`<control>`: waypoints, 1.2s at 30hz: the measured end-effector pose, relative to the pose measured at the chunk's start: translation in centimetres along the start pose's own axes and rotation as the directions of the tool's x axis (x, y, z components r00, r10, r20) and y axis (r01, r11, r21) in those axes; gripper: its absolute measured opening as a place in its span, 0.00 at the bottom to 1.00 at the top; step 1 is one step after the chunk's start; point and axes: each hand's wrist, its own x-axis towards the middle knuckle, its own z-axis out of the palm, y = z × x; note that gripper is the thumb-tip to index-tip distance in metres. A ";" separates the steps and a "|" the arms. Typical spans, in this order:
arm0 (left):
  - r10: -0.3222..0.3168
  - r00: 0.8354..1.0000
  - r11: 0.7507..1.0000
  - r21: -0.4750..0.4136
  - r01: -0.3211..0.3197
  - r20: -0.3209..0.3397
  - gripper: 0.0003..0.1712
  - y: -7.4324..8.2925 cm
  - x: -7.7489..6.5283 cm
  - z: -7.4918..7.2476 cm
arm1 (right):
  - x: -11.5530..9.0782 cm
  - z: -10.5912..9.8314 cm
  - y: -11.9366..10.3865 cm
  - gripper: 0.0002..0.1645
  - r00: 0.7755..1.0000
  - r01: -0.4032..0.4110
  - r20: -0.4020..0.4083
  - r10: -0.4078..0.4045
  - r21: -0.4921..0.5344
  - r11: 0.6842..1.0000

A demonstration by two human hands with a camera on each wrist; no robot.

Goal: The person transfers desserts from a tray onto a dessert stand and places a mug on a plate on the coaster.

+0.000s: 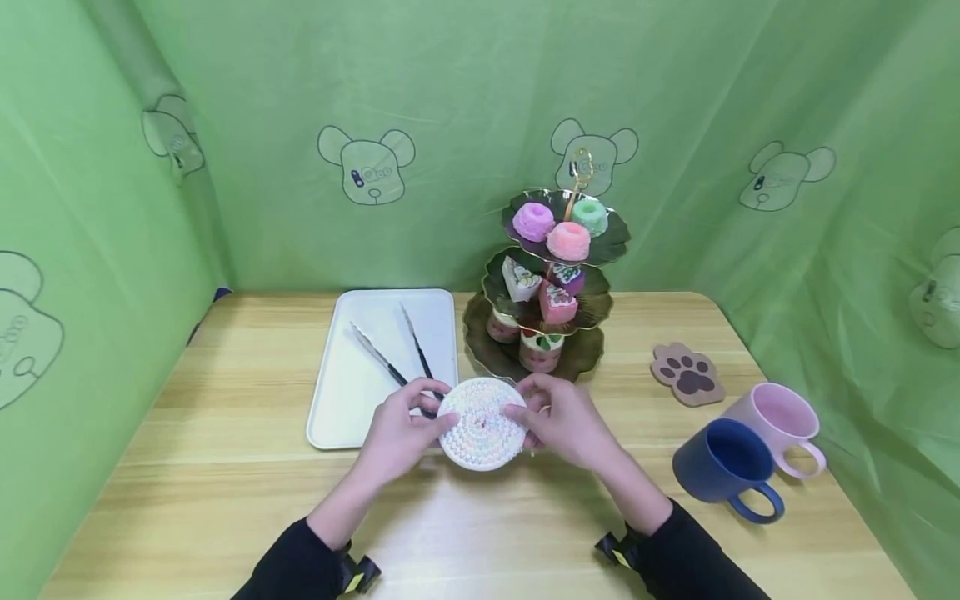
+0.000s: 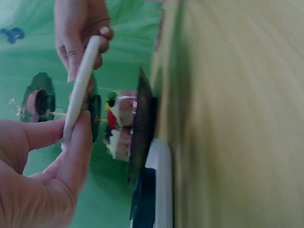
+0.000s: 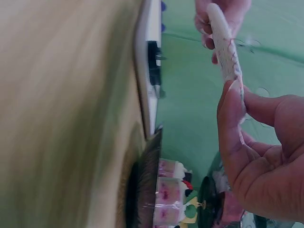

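A round white woven coaster (image 1: 480, 442) with pastel flecks is held up over the front middle of the table, its flat face toward the head camera. My left hand (image 1: 405, 427) pinches its left edge between thumb and fingers, and my right hand (image 1: 562, 421) pinches the right edge the same way. Seen edge-on in the left wrist view, the coaster (image 2: 83, 88) is a thin disc with the thumb on one side and fingers on the other. Stitching shows along the edge of the coaster (image 3: 225, 47) in the right wrist view.
Behind my left hand lies a white tray (image 1: 341, 367) bearing two slim dark-handled tools (image 1: 378, 354). A three-tier stand (image 1: 600, 296) of toy cakes rises behind the coaster. At right are a brown paw-shaped coaster (image 1: 686, 375), a pink mug (image 1: 757, 425) and a blue mug (image 1: 697, 467).
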 end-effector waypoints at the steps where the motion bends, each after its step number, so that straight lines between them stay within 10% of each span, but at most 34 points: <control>1: -0.001 1.000 1.000 0.025 0.002 -0.003 0.18 -0.2 0.0 0.2 | -0.1 0.0 0.3 0.20 1.000 0.003 0.009 -0.003 -0.019 1.000; 16: 0.033 0.991 0.968 0.243 -0.064 0.131 0.23 -1.7 -0.8 1.9 | -0.5 -0.1 3.2 0.15 0.991 -0.060 0.105 0.082 -0.196 0.979; 36: 0.027 0.968 0.794 0.583 -0.174 0.251 0.17 -1.9 0.5 2.9 | 0.1 0.8 3.6 0.22 0.995 0.029 0.092 0.025 -0.542 0.840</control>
